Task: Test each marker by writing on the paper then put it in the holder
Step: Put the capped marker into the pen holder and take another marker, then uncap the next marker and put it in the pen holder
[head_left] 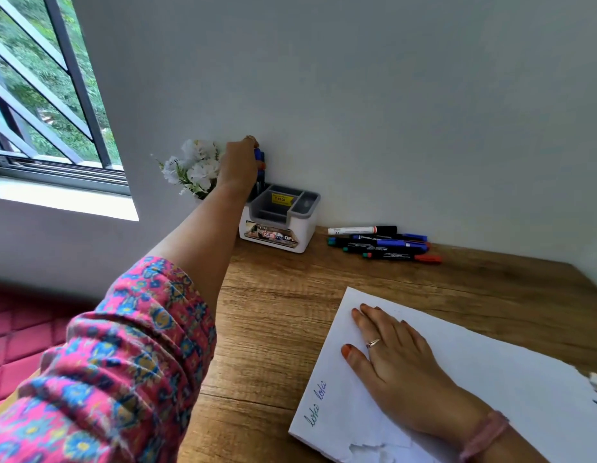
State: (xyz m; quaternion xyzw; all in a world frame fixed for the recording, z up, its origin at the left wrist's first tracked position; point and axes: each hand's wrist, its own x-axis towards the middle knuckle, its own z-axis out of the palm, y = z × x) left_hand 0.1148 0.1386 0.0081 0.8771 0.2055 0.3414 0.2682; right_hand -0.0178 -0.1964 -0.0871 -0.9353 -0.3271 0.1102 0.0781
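The left hand (238, 165) is stretched out to the far left corner of the bench (273, 315), its fingers curled round a blue marker (259, 158) held upright over the rear left compartment of the holder (278, 217); the lower end of the marker is hidden behind the hand, so whether it already sits in the compartment is hard to say. Just left of those fingers stands a bunch of white flowers (193, 167) against the wall. The white and grey holder sits directly below and to the right of the gripping fingers, a yellow sticker in its middle compartment. Further right of the holder, well apart from both hands, a loose pile of markers (384, 243) lies on the wood. The right hand (395, 359) lies flat with fingers straight and spread, pressing on the paper (491, 379). Near the paper's left edge, below and left of those fingertips, are two short scribbles (316, 404), one green and one blue.
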